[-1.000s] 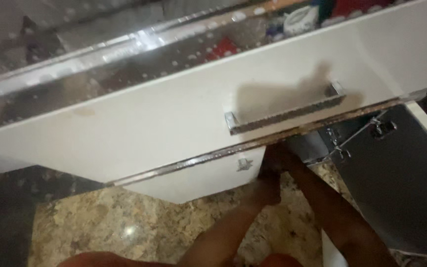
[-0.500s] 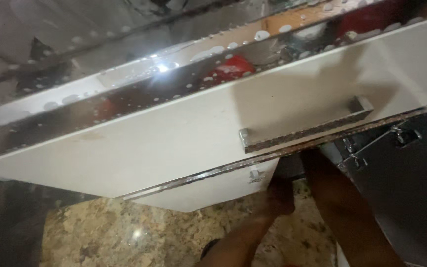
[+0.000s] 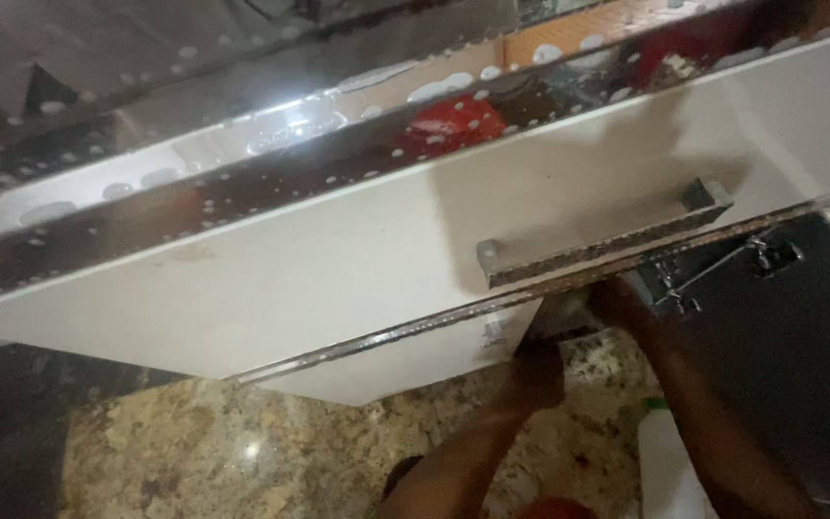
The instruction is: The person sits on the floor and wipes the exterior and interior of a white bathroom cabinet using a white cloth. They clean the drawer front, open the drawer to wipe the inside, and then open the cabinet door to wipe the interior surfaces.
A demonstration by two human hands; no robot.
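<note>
Head view: looking steeply down a white cabinet front to a speckled stone floor (image 3: pixel 242 432); picture soft and blurred.
Drawer: a wide white drawer front (image 3: pixel 357 259) fills the middle, pulled out toward the person, its bottom edge trimmed with a shiny strip.
Handle: a metal bar handle (image 3: pixel 602 240) sits on the right half of the drawer front, raised on two posts, untouched.
Drawer contents: seen only through a wet, droplet-covered shiny top edge; a red thing (image 3: pixel 449 125) and other blurred items lie inside, kinds not readable.
Left hand (image 3: pixel 535 370): reaches up under the drawer's lower edge, just beside the smaller white panel (image 3: pixel 405 360) below; fingers hidden in shadow, cannot tell whether clenched or released.
Right hand (image 3: pixel 617 298): goes up beneath the drawer right under the handle; fingers out of sight behind the edge, state not readable.
Cabinet door: a grey door (image 3: pixel 780 365) stands open at right, with metal hinge hardware (image 3: pixel 713 269) near its top.
Handling, as a judgement: the drawer looks stiff and fairly heavy when loaded; wet edges may be slippery. The bar handle is the firm place to take hold; the thin bottom strip is a poorer one.
Also: a white object (image 3: pixel 670 471) low right, partly cut off.
</note>
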